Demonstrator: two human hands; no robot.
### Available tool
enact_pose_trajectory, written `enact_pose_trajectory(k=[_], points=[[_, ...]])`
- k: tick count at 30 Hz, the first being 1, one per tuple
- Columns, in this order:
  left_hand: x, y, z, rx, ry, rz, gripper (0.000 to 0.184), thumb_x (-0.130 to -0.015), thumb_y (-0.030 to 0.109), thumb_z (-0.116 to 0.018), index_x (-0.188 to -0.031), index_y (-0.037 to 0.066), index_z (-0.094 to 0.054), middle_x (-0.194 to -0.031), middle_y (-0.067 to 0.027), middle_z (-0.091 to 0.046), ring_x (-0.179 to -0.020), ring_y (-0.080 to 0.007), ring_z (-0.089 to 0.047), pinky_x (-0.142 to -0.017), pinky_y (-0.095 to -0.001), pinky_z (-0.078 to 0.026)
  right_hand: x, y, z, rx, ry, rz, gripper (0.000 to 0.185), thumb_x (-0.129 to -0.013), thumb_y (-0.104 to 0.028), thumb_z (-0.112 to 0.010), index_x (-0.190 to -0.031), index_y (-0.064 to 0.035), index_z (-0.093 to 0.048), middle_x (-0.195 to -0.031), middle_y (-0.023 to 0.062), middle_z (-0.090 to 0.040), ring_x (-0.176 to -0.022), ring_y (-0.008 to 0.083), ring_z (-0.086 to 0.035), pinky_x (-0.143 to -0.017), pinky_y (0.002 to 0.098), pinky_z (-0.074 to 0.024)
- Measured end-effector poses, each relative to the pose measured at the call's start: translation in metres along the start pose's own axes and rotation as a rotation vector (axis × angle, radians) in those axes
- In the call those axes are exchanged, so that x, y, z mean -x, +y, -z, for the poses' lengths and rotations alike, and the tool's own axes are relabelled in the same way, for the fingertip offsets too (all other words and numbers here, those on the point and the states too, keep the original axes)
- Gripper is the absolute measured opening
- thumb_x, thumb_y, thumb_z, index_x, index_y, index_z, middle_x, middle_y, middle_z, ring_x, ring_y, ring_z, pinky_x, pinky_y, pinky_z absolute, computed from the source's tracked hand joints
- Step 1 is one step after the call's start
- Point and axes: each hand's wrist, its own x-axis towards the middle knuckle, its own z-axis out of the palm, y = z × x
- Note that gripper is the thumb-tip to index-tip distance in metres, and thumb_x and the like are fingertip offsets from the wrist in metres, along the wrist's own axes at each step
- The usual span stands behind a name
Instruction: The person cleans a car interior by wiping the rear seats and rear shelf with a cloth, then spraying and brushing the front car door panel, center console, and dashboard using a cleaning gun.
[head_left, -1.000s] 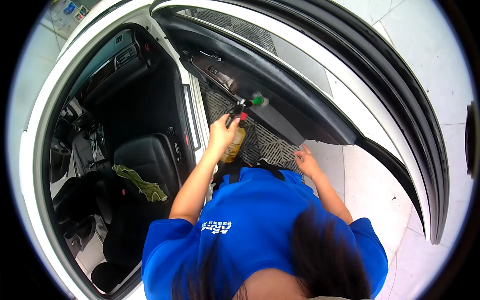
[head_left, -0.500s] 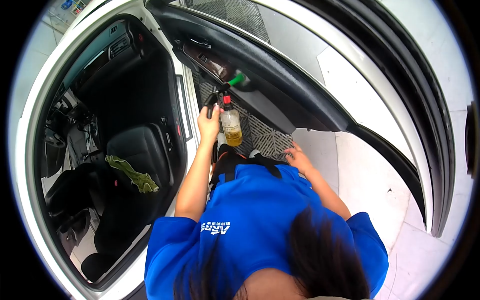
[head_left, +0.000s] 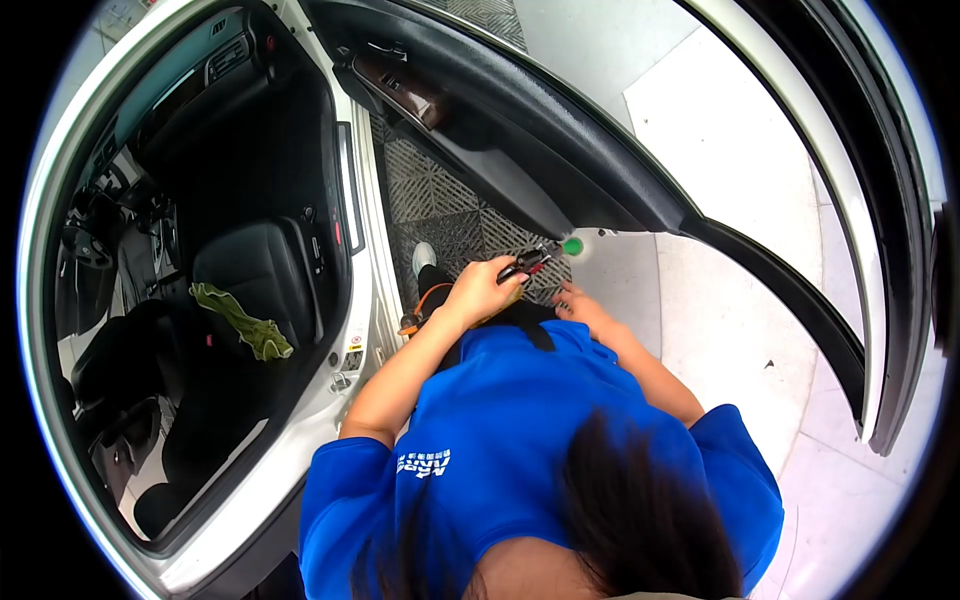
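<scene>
We find white lettering (head_left: 425, 463) on the blue shirt (head_left: 560, 410), nearer the body than the left hand (head_left: 487, 293); a row of small characters and larger capitals, too distorted for us to read surely. Left of that hand, stickers (head_left: 354, 345) on the white door frame (head_left: 336, 383) carry print too small for us.

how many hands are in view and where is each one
2: the left hand grips the spray bottle; the right hand is to its right, near the hem of the blue shirt. No other hands show.
</scene>
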Motion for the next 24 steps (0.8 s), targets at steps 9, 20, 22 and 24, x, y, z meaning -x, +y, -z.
enact_pose_trajectory(k=[9, 20, 22, 24], points=[[-0.016, -0.037, 0.075, -0.03, 0.662, 0.235, 0.027, -0.084, 0.026, -0.067, -0.098, 0.003, -0.065, -0.066, -0.0183, -0.062, -0.055, -0.0286, -0.061, -0.052, -0.0368, -0.045, 0.031, 0.023, -0.008, -0.133, 0.062, -0.053, 0.031, -0.087, -0.02, -0.056, -0.113, -0.0045, -0.06, -0.138, 0.0282, -0.038, -0.129, 0.0393, -0.038, -0.104, 0.0394, -0.0355], [0.033, 0.011, 0.0, 0.022, 0.134, 0.059, 0.035, -0.08, 0.027, -0.069, -0.112, 0.013, -0.065, -0.076, -0.0199, -0.065, -0.073, -0.0358, -0.065, -0.064, -0.038, -0.052, 0.018, 0.025, -0.005, -0.053, -0.006, -0.026, 0.031, -0.088, -0.022, -0.055, -0.113, -0.0049, -0.06, -0.138, 0.0283, -0.039, -0.129, 0.0388, -0.038, -0.105, 0.0391, -0.0345], [0.037, -0.007, 0.005, 0.034, 0.23, 0.216, 0.031, -0.082, 0.028, -0.068, -0.106, 0.009, -0.066, -0.073, -0.0191, -0.064, -0.068, -0.0356, -0.065, -0.061, -0.0381, -0.051, 0.02, 0.017, 0.002, -0.071, -0.018, -0.063, 0.03, -0.087, -0.021, -0.056, -0.113, -0.0061, -0.061, -0.139, 0.028, -0.038, -0.127, 0.0395, -0.04, -0.104, 0.0396, -0.0355], [0.03, -0.047, 0.014, 0.077, 0.444, 0.25, 0.028, -0.082, 0.029, -0.068, -0.101, 0.008, -0.066, -0.07, -0.0187, -0.063, -0.062, -0.0333, -0.064, -0.059, -0.0372, -0.049, 0.019, 0.032, -0.002, -0.032, -0.029, -0.049, 0.03, -0.087, -0.021, -0.056, -0.113, -0.0067, -0.061, -0.139, 0.0276, -0.039, -0.126, 0.0399, -0.042, -0.104, 0.0398, -0.0362]])
